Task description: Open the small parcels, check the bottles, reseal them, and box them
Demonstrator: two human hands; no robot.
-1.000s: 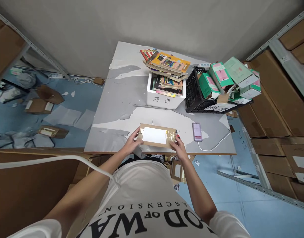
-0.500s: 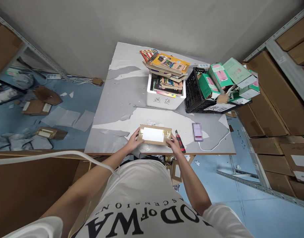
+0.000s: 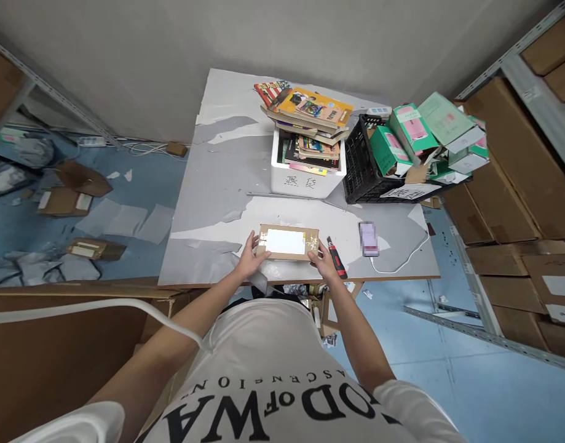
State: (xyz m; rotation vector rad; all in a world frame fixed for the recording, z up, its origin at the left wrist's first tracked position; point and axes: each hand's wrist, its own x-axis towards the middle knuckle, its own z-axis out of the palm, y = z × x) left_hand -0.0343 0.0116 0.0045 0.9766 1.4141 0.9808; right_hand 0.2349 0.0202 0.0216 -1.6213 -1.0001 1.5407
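A small brown cardboard box (image 3: 286, 242) with a white label on top and clear tape at its ends is held near the table's front edge. My left hand (image 3: 251, 255) grips its left end, thumb on the near side. At the right end, my right hand (image 3: 322, 261) holds it with fingers around the corner. Just right of that hand lies a red and black utility knife (image 3: 337, 258). Farther right is a phone (image 3: 369, 239) with a blurred screen, a white cable plugged into it.
Behind the box stands a white bin (image 3: 305, 181) piled with books (image 3: 314, 111). Beside it a black crate (image 3: 363, 166) holds green and pink boxes (image 3: 414, 126). Shelves of cartons (image 3: 508, 160) line the right side. Opened boxes and paper litter the floor (image 3: 162, 178) at left.
The view has shifted slightly. The cardboard box stays between both hands and sits a little higher in the picture; my left fingers have spread somewhat along its end.
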